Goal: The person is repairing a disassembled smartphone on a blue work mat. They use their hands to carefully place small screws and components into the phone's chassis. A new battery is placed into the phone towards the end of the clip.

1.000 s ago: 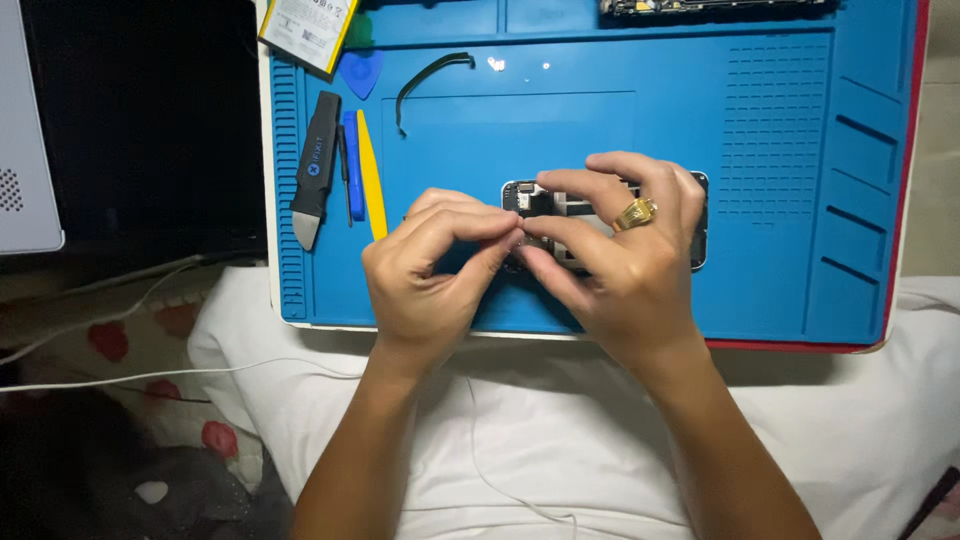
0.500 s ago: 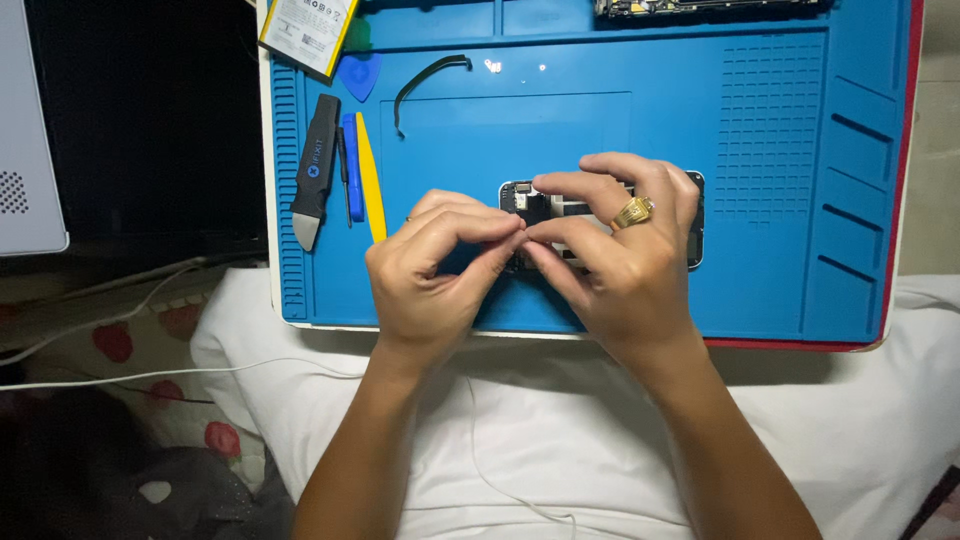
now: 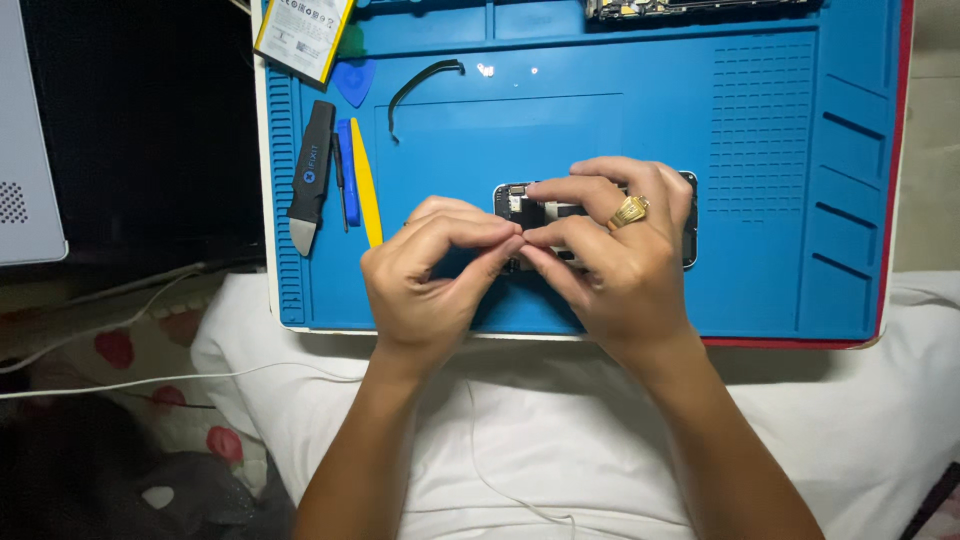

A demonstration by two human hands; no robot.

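On a blue work mat (image 3: 700, 120), seen from above, two bare hands meet over a small opened phone (image 3: 690, 215). The phone lies flat near the middle of the mat, its long axis running left to right, most of it hidden under the fingers. The right hand (image 3: 610, 260), wearing a gold ring (image 3: 630, 211), lies across the phone and covers most of its length; its thumb and forefinger are pinched narrowly together at the phone's left end. The left hand (image 3: 430, 270) comes in from the left, mostly off the phone, its thumb and forefinger also pinched so that the fingertips of both hands touch at the same spot. Whether a small part is held between them cannot be told. The phone's exposed insides show just above that pinch point.

To the left, well apart from the hands, a black-handled tool (image 3: 310, 175), a blue tool (image 3: 347, 170) and a yellow pry tool (image 3: 366, 185) lie side by side. A thin black curved strip (image 3: 420, 80) lies above the phone. The mat rests on white cloth (image 3: 560, 440).
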